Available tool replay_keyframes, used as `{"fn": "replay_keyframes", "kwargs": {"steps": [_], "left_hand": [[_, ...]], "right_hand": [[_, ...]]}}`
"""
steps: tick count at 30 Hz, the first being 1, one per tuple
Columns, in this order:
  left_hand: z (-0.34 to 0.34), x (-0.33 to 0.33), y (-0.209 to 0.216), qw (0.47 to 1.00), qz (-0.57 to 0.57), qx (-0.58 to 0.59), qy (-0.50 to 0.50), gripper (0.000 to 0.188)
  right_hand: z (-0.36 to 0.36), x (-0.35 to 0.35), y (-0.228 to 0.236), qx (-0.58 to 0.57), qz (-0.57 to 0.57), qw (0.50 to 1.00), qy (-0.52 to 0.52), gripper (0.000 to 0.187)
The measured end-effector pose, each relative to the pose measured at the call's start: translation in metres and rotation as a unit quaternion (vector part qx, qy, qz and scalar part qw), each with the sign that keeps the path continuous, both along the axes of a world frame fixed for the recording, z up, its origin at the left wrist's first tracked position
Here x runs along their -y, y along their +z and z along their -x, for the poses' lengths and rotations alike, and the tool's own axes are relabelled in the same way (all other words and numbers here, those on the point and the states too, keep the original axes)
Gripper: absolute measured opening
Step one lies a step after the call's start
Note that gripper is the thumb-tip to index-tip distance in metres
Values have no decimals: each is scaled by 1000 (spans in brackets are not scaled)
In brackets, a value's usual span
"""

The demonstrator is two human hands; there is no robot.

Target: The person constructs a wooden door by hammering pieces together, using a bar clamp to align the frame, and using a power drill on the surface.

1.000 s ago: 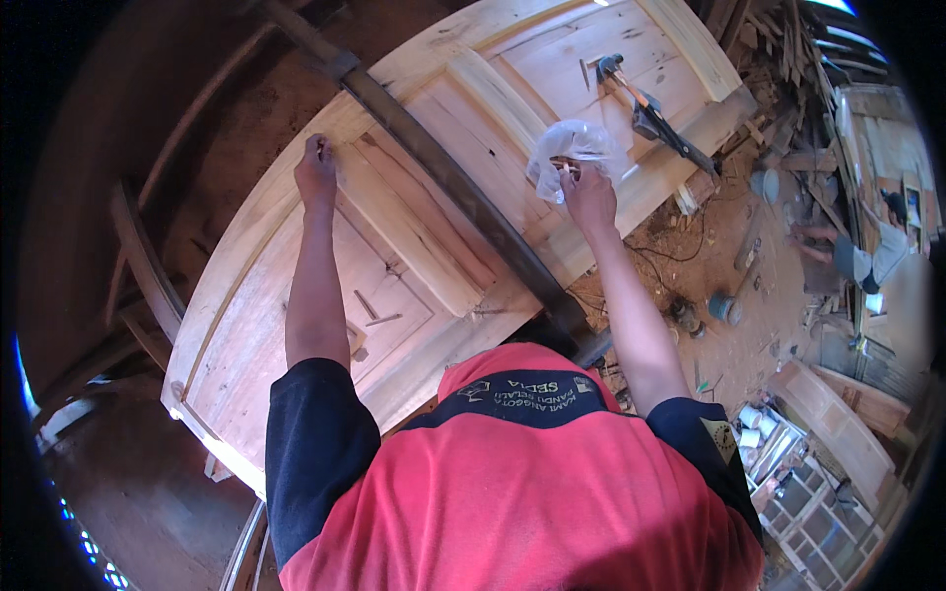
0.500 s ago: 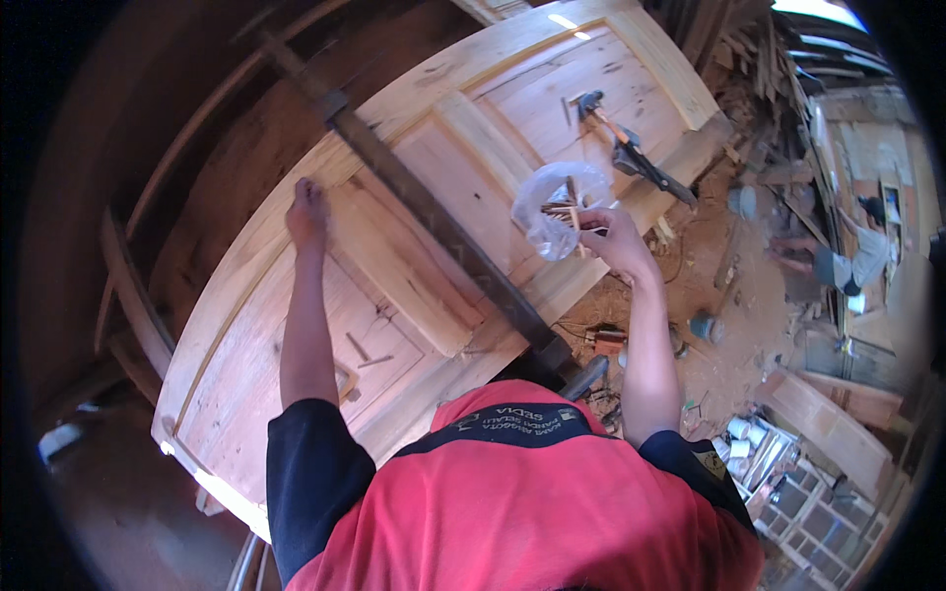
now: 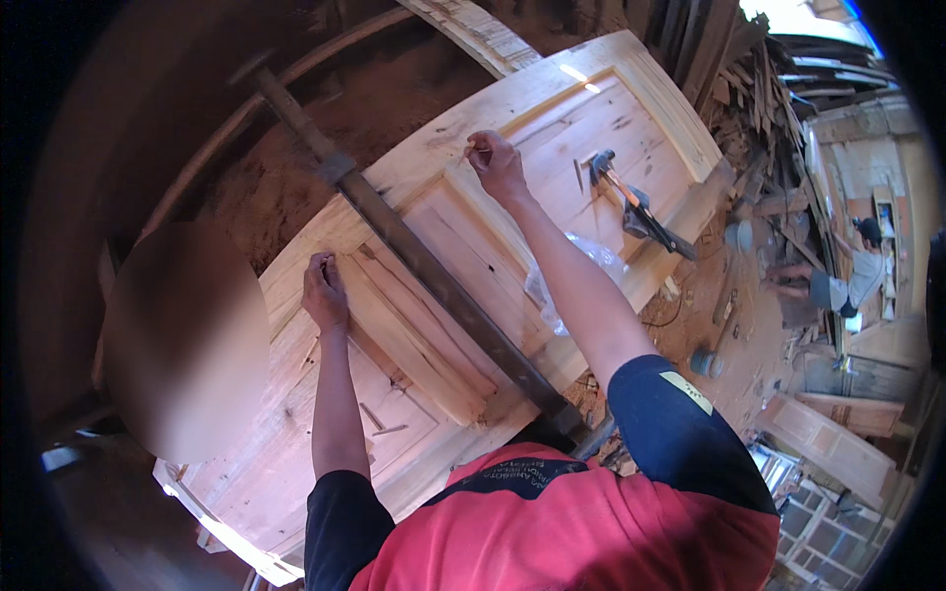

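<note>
My left hand [image 3: 325, 293] is closed at the far frame rail of a pale wooden panelled door [image 3: 473, 227], left of a long metal bar clamp [image 3: 434, 266] lying across it. Whatever its fingers hold is too small to make out. On the clamp's other side my right hand [image 3: 496, 167] is pinched over the far rail, with something tiny at the fingertips that I cannot name. A clear plastic bag [image 3: 591, 258] lies partly behind my right forearm. Near the door's right end rests a hammer [image 3: 616, 182] beside a black-handled tool [image 3: 655, 225].
Two thin sticks [image 3: 382, 422] lie on the left panel. A blurred patch [image 3: 187, 345] hides the door's left end. Scrap wood [image 3: 749, 108] is heaped at the far right. Another person [image 3: 857, 271] sits at the right, beyond a dirt floor strewn with shavings.
My right hand has left the plastic bag of small wooden pegs and swung far and left to the door's far rail. My left hand appears slightly lower and further right. The blurred patch has appeared.
</note>
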State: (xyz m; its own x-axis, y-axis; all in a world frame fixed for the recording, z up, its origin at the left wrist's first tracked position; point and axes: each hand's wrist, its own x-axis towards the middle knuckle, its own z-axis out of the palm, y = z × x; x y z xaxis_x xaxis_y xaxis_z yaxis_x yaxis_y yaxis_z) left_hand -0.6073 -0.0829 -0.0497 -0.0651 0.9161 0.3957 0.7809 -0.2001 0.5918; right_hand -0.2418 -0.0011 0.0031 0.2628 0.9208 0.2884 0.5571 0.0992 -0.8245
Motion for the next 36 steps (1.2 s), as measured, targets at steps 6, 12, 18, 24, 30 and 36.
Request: {"fn": "replay_keyframes", "kwargs": {"steps": [6,12,18,24,30,36], "left_hand": [[-1,-4,-5,999,-34,21,-4,29],[-5,-7,-3,999,-30,14,9,28],[-8,-7,-4,999,0,47,-3,31],[-5,-7,-5,999,-14,48,-2,30],[-3,-4,-6,999,-5,33,-18,21],[6,-6,-3,995,-94,-39,-13,18]], "right_hand": [[8,-20,-14,30,13,999,-35,14],[13,-19,-14,148,14,987,55,14],[20,-26,-16,136,53,989,-18,15],[28,-36,-12,154,101,980,-70,18],[-9,-25,-9,112,206,972,17,31],[-198,86,16,219,258,898,-282,39]]}}
